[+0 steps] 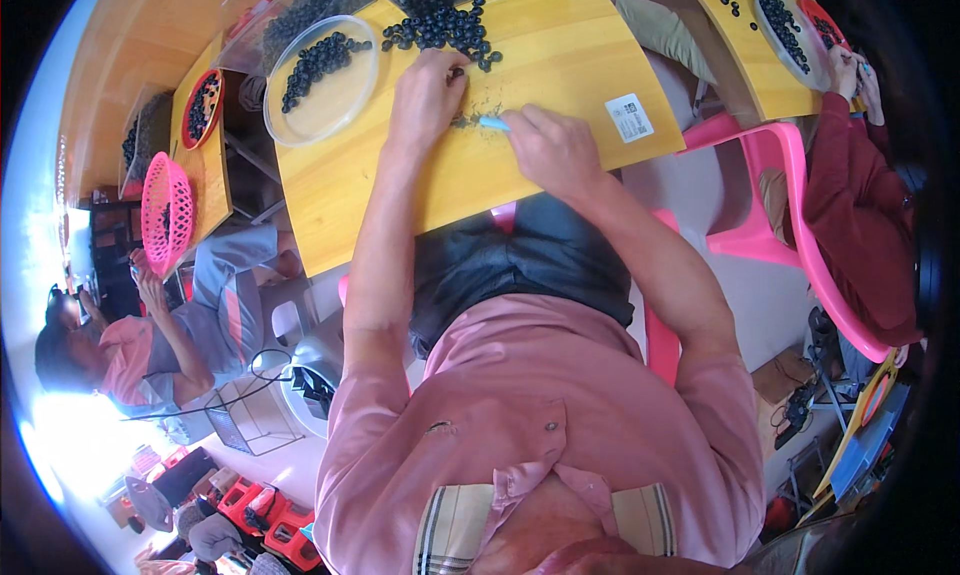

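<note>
One yellow worktop spreads before the person, with a pink chair off to the right. Near the worktop's left edge sits a round, clear tray, a band of dark, rounded pieces lying across its upper part. Just right of it, toward the far edge, a loose heap of similar pieces lies on the wood. Below the heap, the left hand rests with its fingers bent, pinching one piece at the fingertips; the right hand is curled around a light blue tool, apart from the left. A white label lies flat near the right side. Smaller is the tool, pointing left, its tip too small to make out. Smaller again, the pinched piece shows beside the left fingers, and tiny dark scraps dot the wood between the hands.
</note>
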A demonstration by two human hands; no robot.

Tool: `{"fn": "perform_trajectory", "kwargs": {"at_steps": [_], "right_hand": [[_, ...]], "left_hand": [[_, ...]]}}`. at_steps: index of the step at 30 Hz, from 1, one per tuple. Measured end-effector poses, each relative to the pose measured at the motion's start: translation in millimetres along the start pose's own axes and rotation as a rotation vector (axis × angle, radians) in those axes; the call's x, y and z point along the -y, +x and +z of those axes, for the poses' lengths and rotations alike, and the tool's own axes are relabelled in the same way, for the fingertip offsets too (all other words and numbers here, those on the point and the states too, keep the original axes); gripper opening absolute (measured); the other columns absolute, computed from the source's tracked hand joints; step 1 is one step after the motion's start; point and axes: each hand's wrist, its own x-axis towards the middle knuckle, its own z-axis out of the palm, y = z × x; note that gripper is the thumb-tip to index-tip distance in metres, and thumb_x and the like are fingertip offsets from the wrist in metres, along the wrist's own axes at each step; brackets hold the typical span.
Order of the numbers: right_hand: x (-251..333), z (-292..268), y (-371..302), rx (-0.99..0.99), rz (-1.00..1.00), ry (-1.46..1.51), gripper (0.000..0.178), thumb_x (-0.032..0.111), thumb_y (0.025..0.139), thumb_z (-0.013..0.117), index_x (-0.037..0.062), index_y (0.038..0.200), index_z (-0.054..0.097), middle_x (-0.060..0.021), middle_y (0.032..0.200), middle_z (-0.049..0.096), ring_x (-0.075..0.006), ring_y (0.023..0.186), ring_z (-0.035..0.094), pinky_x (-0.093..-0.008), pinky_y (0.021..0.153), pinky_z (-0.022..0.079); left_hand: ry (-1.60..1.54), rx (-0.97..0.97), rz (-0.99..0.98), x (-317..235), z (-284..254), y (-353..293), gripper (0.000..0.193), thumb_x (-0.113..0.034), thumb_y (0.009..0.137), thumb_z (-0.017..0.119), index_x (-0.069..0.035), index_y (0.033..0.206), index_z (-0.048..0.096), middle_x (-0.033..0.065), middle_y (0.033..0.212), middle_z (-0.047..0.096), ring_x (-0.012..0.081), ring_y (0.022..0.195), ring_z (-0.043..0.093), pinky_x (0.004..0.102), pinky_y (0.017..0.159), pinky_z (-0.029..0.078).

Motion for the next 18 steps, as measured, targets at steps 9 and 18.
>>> {"fn": "perform_trajectory", "kwargs": {"at_steps": [9,18], "right_hand": [[0.8,-2.7,-1.1,0.015,0.014,0.001,0.002,0.009,0.088,0.065,0.0074,0.088,0.066,-0.0083,0.077,0.064,-0.028,0.072,0.072,-0.0415,0.06,0.058],[4.5,-1.7,0.7,0.006,0.016,-0.014,0.004,0.011,0.091,0.067,0.007,0.091,0.068,-0.0082,0.077,0.063,-0.0274,0.07,0.071,-0.0414,0.059,0.057]], "left_hand": [[-0.873,-0.298,-0.547,-15.2,-9.1,-49.0,0.018,-0.001,0.091,0.077,0.001,0.108,0.076,0.0048,0.099,0.074,0.0107,0.09,0.069,0.0246,0.081,0.054],[-0.891,-0.376,-0.491,-35.5,19.4,-88.9,0.019,0.002,0.09,0.078,0.0,0.109,0.075,0.0021,0.097,0.073,0.0074,0.087,0.066,0.0221,0.081,0.053]]}}
